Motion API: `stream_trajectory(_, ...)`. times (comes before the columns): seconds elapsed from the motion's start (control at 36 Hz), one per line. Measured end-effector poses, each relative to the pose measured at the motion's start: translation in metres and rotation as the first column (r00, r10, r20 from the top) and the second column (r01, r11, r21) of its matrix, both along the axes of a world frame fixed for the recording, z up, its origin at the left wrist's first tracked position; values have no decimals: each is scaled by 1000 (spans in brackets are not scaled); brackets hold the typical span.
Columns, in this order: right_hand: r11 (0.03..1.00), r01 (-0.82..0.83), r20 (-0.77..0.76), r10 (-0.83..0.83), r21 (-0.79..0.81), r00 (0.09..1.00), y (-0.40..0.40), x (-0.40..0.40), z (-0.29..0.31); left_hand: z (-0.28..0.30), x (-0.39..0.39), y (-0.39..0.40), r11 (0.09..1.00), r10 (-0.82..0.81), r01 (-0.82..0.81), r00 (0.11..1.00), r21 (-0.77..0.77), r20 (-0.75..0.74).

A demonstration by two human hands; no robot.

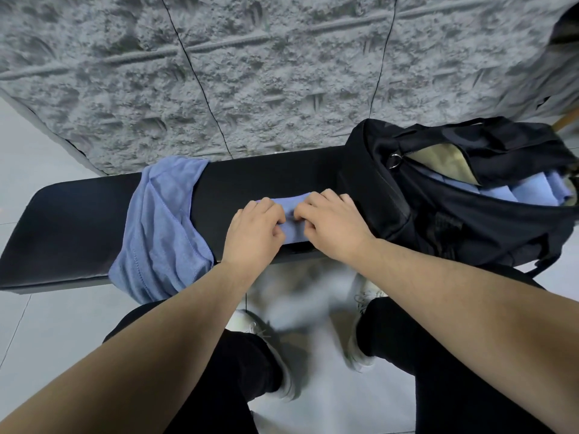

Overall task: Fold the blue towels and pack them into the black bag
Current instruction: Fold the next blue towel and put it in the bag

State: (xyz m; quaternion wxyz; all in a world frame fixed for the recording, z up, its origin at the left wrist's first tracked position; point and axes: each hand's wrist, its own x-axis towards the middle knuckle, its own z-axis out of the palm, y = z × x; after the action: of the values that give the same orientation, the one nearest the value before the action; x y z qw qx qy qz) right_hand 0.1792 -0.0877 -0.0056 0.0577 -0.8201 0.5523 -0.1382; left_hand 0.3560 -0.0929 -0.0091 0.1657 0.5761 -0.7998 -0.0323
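Hands meet at the centre of the head view, both working one small blue towel (289,228) on the black padded worktop (72,220). The left hand (258,227) has its fingers curled down onto the cloth's left part, and the right hand (333,222) does the same just beside it, fingertips pinching the fabric near the middle — probably to tighten a fold or roll so the bundle stays compact. The towel lies along the worktop's near edge, within easy reach of both arms.

Left of centre, a loose blue towel (163,227) drapes across the worktop and hangs over its front edge, unfolded; it seems to be waiting its turn. At the right of the frame the black bag (391,195) sits on the worktop's end with its mouth unzipped toward the person, and packed blue towels (529,189) show inside — placed close, I judge, so each finished bundle needs only a short move.
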Motion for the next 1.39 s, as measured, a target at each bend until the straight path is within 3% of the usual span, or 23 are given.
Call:
stream_trajectory(0.19, 986, -95, -2, 95, -138, 995, 5, -3, -2, 4, -2, 4, 996, -27, 21, 998, 90, 59)
stream_trajectory(0.39, 992, -115, -126, 108, -48, 986, 7, -4, -9, 5, 1, 9, 990, -83, 67, 987, 124, 134)
stream_trajectory(0.61, 993, -77, -91, 85, 87, 992, 7, -2, 2, 3, 0, 11, 992, -96, 86, 990, 97, 101)
stream_trajectory(0.81, 985, -84, -63, 95, 151, 994, 14, -5, 4, 9, -1, 14, 981, -87, 63, 988, 184, 127)
stream_trajectory(1.08, 939, -6, 1, 6, 345, 1000, 9, -5, 10, 6, 4, 9, 957, -29, 39, 999, 288, -38)
stream_trajectory(1.39, 961, 56, -50, -44, 271, 998, 3, 2, -1, 2, 1, -1, 930, 53, -1, 990, 369, -131)
